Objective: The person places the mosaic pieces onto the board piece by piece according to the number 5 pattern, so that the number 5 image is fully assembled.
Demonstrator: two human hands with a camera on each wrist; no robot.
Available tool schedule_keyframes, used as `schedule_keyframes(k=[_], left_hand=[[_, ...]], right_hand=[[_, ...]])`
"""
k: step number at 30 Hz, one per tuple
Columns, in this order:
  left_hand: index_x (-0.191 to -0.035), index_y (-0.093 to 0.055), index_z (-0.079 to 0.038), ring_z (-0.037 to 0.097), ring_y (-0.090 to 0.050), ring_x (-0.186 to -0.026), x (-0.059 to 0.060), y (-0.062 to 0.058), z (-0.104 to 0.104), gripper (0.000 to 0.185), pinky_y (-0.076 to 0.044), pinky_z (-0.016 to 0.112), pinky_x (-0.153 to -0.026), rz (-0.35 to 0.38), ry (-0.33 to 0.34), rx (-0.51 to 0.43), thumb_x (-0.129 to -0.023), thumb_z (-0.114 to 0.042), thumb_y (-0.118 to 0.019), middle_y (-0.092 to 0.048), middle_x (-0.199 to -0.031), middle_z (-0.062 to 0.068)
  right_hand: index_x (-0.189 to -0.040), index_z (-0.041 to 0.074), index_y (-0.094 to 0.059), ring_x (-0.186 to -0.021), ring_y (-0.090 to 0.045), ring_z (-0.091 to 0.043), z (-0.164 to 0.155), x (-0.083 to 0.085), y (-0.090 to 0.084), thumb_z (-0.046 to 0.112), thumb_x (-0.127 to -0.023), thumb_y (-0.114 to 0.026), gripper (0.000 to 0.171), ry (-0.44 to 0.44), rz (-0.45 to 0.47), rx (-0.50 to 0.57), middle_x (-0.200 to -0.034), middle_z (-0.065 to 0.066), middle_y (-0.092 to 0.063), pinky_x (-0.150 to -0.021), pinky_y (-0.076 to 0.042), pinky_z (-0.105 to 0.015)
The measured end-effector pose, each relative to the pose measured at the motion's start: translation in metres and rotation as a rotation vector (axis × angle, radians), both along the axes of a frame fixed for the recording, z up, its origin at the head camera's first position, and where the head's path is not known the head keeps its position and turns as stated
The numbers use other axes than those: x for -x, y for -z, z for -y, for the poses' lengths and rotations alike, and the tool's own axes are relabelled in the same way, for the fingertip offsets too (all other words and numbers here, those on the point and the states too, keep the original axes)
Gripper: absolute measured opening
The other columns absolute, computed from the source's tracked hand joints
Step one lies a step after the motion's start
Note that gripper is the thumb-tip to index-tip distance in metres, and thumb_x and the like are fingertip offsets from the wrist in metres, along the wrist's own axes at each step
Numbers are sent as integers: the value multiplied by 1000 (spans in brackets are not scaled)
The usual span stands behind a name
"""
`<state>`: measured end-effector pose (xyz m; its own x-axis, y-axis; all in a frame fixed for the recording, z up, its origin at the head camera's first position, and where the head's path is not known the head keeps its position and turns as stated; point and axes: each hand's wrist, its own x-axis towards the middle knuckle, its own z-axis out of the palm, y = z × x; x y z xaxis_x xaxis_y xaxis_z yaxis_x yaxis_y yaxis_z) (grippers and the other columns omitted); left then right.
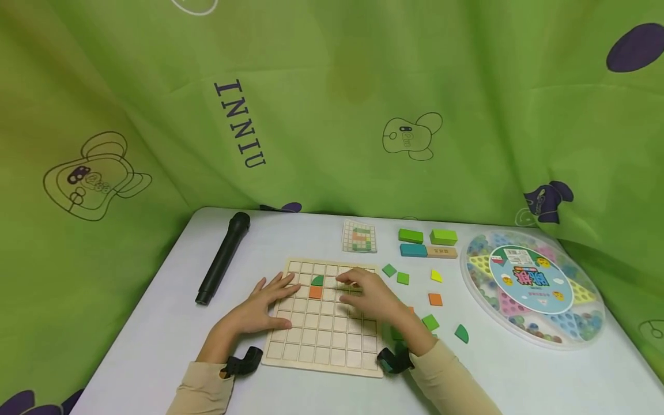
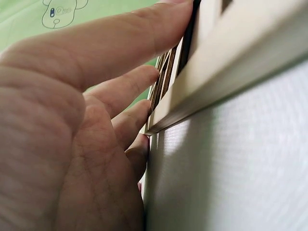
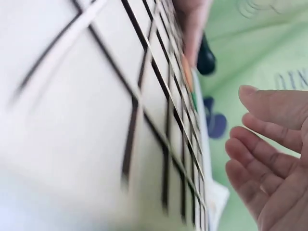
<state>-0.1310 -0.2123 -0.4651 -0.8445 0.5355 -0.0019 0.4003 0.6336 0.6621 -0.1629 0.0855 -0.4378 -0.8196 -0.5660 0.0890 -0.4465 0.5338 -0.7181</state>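
A wooden grid board (image 1: 321,353) lies on the white table. In one of its cells sits a green quarter-circle piece (image 1: 317,280), and directly below that an orange square piece (image 1: 315,292). My left hand (image 1: 259,309) rests on the board's left edge with spread fingers; in the left wrist view its thumb (image 2: 130,41) reaches over the raised rim. Over the right half of the board hovers my right hand (image 1: 370,295), its fingers loosely bent. The right wrist view shows this hand (image 3: 276,163) holding nothing, thumb apart from the fingers.
Right of the board lie loose pieces, among them a yellow one (image 1: 436,276), an orange square (image 1: 435,300) and a green quarter-circle (image 1: 461,333). Behind are a pattern card (image 1: 359,237) and several blocks (image 1: 413,250). A round marble-game box (image 1: 531,282) stands right, a black microphone (image 1: 223,259) left.
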Motion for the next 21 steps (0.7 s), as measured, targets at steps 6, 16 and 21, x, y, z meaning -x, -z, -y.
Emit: schedule_keyframes(k=[6,16,21], left_hand=[[-144,-42,-12,39,-10,-145,2,-1,-2,81,3,61,-114,-10,-4,8,-76,-39,-76,-24,-156,13],[-143,-43,-12,40,-11,-145,4,1,-3,80,3,62,-113,2,6,0,-76,-39,-76,-24,-156,13],[-143,-43,-12,40,-11,-145,3,4,-1,80,3,62,-113,-6,-7,-7,-76,-39,-76,-24,-156,13]], right_hand=[[-122,6,-61,-109,-60,-26,-58,-12,-3,17,-87,-69,37,98,5,34,-120,-6,-63,-92,-51,-43],[-116,9,-66,-106,-63,-23,-130,-26,17,15,-88,-67,29,176,73,-20,-114,-3,-66,-89,-53,-33],[-113,13,-67,-106,-60,-17,-138,-25,21,4,-88,-63,27,106,48,-58,-113,1,-65,-91,-51,-28]])
